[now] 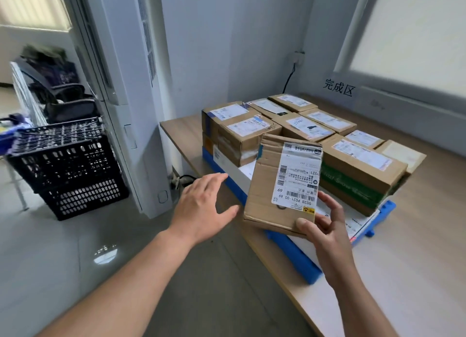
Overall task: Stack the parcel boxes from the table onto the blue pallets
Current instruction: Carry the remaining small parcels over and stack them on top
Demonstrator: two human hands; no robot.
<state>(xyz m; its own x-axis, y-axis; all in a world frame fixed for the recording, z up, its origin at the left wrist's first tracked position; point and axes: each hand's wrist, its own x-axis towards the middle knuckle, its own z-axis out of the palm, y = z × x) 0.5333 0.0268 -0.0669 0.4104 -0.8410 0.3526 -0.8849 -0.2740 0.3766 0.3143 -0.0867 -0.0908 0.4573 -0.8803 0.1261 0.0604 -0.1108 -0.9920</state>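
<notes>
Hands first: the right hand [325, 233] pinches the near lower corner of a parcel box [267, 185], thumb on its labelled face and fingers curled behind, while the left hand [201, 208] hovers just beside the box with fingers spread, touching nothing. The box hangs tilted in the air above the near edge of the blue pallet [297, 261], which lies on a low wooden surface [408, 261]. Beyond it, flat white packets [245, 172] cover the pallet's free front strip, and stacked boxes [297, 127] fill the rest up to the wall. The risk, as I judge it, is the one-corner hold: the box could swing or slip before the left hand steadies it, and set down on the slick packets near the edge it might slide off the pallet
</notes>
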